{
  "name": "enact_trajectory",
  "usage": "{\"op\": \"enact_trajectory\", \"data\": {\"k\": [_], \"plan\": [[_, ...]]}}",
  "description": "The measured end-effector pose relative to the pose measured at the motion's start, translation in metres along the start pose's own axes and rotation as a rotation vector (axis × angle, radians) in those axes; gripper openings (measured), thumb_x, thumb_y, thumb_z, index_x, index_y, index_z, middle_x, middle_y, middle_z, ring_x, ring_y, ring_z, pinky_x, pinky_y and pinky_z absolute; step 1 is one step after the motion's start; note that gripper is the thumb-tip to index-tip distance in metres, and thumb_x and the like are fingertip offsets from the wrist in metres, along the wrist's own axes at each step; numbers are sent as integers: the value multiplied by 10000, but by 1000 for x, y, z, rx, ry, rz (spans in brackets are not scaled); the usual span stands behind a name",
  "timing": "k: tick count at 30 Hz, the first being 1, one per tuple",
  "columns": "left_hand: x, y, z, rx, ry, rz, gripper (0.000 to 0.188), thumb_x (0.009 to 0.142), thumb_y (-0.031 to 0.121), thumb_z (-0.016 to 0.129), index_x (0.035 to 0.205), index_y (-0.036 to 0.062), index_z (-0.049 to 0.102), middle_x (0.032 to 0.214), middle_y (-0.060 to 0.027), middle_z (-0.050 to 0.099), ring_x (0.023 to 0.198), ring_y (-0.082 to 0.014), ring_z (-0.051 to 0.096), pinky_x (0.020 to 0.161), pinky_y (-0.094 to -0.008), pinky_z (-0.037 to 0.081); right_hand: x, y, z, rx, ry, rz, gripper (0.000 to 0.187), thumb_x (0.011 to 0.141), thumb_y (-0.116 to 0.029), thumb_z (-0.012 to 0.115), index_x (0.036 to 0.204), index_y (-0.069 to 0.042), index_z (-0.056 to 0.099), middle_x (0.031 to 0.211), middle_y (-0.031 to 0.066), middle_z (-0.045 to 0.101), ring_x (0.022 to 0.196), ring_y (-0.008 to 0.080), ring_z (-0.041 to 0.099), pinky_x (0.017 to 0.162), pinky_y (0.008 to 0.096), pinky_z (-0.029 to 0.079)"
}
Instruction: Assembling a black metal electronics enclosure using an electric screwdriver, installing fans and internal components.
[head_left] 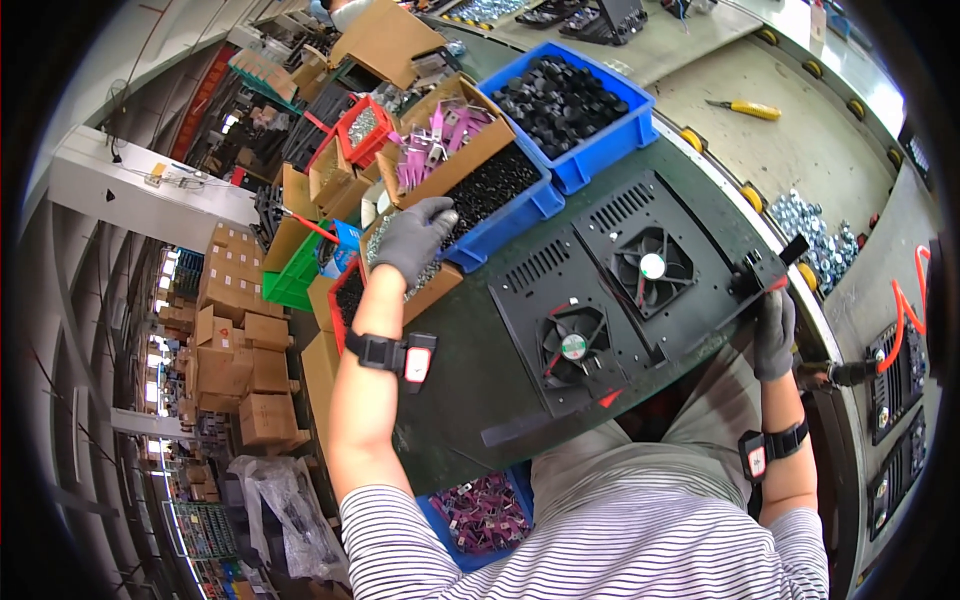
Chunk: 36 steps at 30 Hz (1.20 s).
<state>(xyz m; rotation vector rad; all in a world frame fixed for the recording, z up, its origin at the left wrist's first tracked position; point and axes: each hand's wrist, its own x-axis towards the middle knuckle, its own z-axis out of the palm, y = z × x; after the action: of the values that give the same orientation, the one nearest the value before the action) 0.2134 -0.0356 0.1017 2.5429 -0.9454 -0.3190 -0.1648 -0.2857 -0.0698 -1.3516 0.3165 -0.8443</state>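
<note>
While the gloved left hand [416,240] curls over a cardboard box [440,291] of small parts, the right hand [773,335] sits well apart beside a black block [757,277] at right; whether either grips anything, I cannot tell. Between them, black panels [512,292] with fans [653,266] lie on the green table [445,415], a blue bin [602,158] on their far side.

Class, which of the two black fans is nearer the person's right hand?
The upper-right fan; the lower-left fan sits farther to the left, away from the right hand.
</note>
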Motion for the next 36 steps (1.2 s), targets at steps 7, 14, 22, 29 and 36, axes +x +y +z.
{"op": "enact_trajectory", "data": {"k": [7,14,22,29,36], "plan": [[40,8,21,462,-128,-59,562,841,516,551,1297,193,492,1374,-142,395,1219,-315,454,1009,-401,379,-1,-3,3,-144,74,25,627,946,-504,350,1159,50,550,1104,143,605,964,189,563,889,331,417],[56,14,19,526,-328,-140,530,840,515,558,1239,168,545,1307,-188,430,1186,-326,477,988,-398,389,-1,-8,10,-128,72,43,626,941,-511,351,1191,36,526,1101,125,589,969,187,563,901,325,413],[50,17,19,459,-347,-57,418,860,426,569,1186,165,578,1244,-145,517,1152,-297,504,961,-373,400,-25,-20,3,-245,247,3,333,962,-244,379,1095,26,522,999,79,556,946,157,545,877,289,420],[67,37,30,444,-276,249,480,874,337,559,1320,204,439,1361,-128,382,1245,-318,409,1048,-374,333,-24,-26,-1,-382,184,82,329,967,-264,373,1062,7,534,964,61,553,923,142,545,866,275,423],[70,29,33,397,-357,52,477,894,451,494,1275,164,480,1307,-174,456,1240,-326,407,1033,-392,329,-55,-61,-11,-264,35,158,423,959,-351,399,1035,31,566,948,100,590,887,179,569,820,291,441]]}}
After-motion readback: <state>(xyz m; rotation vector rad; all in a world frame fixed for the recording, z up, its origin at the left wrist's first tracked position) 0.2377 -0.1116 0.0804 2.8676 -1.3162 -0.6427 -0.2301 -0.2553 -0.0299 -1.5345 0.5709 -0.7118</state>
